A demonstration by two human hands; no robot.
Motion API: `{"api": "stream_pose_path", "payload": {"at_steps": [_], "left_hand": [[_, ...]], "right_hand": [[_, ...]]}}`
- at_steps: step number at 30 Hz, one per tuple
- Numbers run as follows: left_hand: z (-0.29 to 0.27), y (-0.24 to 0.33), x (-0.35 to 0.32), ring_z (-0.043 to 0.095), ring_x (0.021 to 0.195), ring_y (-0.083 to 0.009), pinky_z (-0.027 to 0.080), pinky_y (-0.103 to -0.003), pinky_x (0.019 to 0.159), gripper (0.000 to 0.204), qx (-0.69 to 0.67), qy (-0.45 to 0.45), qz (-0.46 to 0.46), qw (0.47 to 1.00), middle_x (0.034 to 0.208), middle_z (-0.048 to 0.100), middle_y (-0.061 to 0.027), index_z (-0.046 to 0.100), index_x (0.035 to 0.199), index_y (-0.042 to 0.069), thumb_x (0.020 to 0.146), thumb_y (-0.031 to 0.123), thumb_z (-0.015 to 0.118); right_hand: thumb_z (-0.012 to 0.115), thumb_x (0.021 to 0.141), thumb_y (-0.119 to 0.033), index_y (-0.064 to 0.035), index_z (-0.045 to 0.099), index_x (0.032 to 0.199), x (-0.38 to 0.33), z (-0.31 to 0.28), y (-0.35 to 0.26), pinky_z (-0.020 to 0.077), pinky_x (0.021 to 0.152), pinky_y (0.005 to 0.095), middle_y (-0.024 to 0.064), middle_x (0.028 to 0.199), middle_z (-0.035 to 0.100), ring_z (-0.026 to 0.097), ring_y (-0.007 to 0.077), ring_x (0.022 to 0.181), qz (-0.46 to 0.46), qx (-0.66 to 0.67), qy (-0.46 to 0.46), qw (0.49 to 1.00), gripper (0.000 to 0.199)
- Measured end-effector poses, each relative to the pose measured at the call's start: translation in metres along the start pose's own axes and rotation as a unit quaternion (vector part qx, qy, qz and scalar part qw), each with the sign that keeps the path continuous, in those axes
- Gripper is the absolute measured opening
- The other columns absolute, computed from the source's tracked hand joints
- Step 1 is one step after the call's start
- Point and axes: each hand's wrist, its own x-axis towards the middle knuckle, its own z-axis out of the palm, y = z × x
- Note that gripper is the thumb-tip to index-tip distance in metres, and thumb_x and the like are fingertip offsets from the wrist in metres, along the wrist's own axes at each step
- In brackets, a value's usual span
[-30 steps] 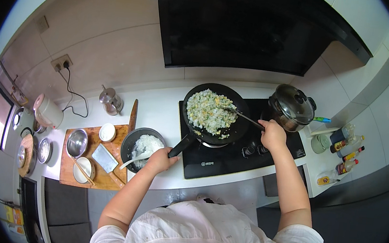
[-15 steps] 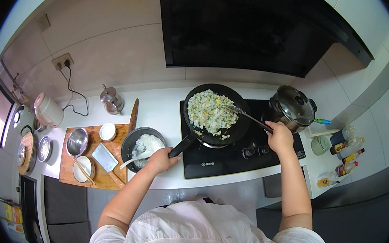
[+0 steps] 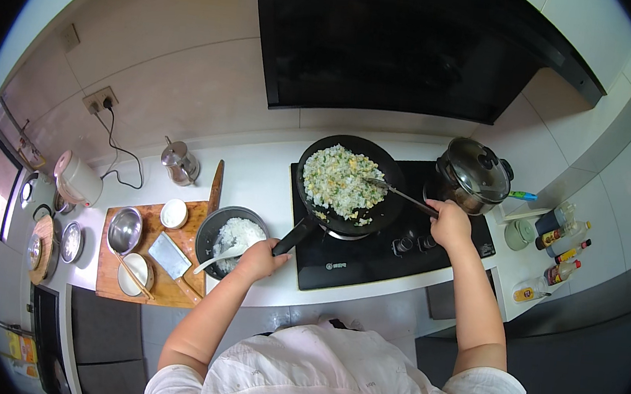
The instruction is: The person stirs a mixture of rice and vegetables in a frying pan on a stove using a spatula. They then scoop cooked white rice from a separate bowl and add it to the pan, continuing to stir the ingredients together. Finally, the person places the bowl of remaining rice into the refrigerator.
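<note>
Left hand (image 3: pixel 259 256) grips pan (image 3: pixel 347 185) handle, right hand (image 3: pixel 450 223) holds spatula (image 3: pixel 400 194) in the rice (image 3: pixel 340 180). Hard stir could fling rice over the rim onto the hob (image 3: pixel 403 245).

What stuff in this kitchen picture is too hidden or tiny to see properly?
All in the head view:
- Inside the lidded pot: its lid covers it.
- The burner under the black pan: the pan hides it.
- The spatula's tip: buried in the rice mix.
- The left hand's palm: wrapped around the pan handle.
- The bottles by the stove: too small to tell what they hold.
- The counter's far left: bent and cut by the fisheye rim.
</note>
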Motion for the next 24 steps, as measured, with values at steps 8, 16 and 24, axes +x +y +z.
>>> {"api": "stream_pose_path", "payload": {"at_steps": [8, 16, 24], "left_hand": [[-0.002, 0.004, -0.003, 0.059, 0.048, -0.0175, 0.048, -0.033, 0.052, 0.029, 0.007, 0.002, -0.004, 1.0, 0.059, 0.06, -0.0076, 0.063, 0.093, 0.004, 0.083, 0.031, 0.067], [0.0, 0.0, -0.001, 0.059, 0.048, -0.018, 0.048, -0.033, 0.053, 0.029, 0.014, 0.005, 0.004, 1.0, 0.059, 0.06, -0.0077, 0.064, 0.094, 0.004, 0.083, 0.031, 0.067], [-0.001, 0.002, 0.0, 0.058, 0.048, -0.018, 0.048, -0.033, 0.054, 0.028, 0.006, 0.0, -0.003, 1.0, 0.058, 0.06, -0.0071, 0.065, 0.094, 0.005, 0.083, 0.031, 0.067]], "right_hand": [[0.064, 0.076, -0.007, -0.0182, 0.069, 0.11, -0.003, 0.0, -0.001, 0.051, 0.078, 0.0418, 0.0121, 0.094, 0.062, 0.062, 0.0328, 0.089, 0.0, 0.009, -0.011, 1.0, 0.036], [0.064, 0.077, -0.008, -0.0186, 0.069, 0.11, 0.0, 0.0, 0.004, 0.0508, 0.078, 0.0423, 0.0127, 0.094, 0.062, 0.062, 0.0331, 0.089, 0.001, 0.048, 0.014, 0.999, 0.035], [0.064, 0.077, -0.009, -0.0183, 0.069, 0.11, -0.001, 0.003, 0.005, 0.0505, 0.079, 0.0419, 0.0133, 0.095, 0.062, 0.062, 0.0338, 0.091, 0.021, 0.051, 0.003, 0.998, 0.035]]}}
